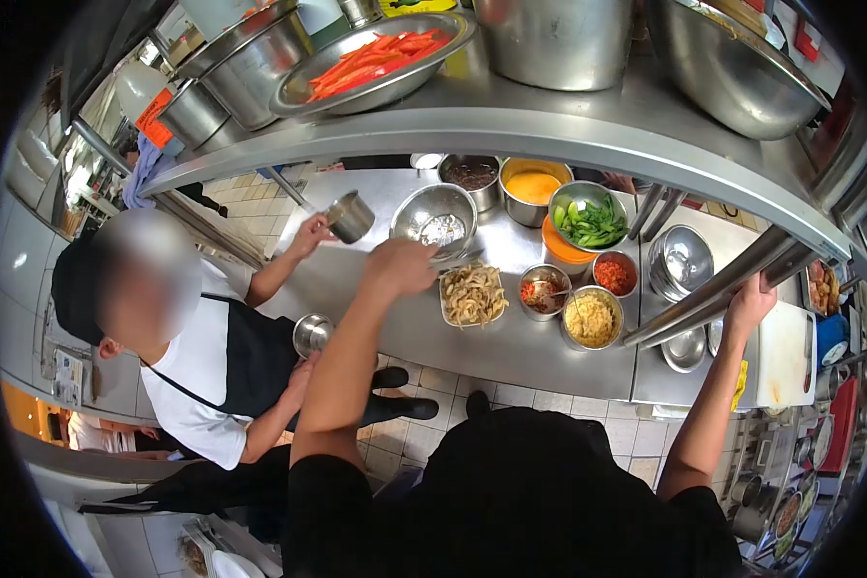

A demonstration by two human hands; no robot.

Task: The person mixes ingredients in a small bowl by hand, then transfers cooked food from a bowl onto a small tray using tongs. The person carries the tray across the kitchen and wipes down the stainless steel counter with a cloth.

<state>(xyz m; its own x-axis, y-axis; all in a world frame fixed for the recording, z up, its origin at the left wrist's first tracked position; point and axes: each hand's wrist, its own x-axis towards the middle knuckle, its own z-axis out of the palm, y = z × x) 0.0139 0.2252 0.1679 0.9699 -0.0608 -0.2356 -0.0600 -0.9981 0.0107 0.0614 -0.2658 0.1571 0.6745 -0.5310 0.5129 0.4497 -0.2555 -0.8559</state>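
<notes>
My left hand (405,268) is closed over the steel counter, beside a tray of pale brownish strips (472,294) and just in front of a perforated metal bowl (434,220). A thin metallic piece shows at its fingers, too unclear to name. Out to the right, my right hand (749,304) is wrapped round a metal shelf post (718,310). Between my hands stand a bowl of chopped red stuff with a spoon (544,292), a container of yellow minced food (592,319), and a smaller one of chopped red pieces (615,275).
A co-worker on the left holds a metal pot (351,217) and has a small metal bowl (313,333) by the other hand. Overhead, a steel shelf (511,125) bears red strips (380,63) and large pots. Green vegetables (591,222) and stacked bowls (682,262) stand behind.
</notes>
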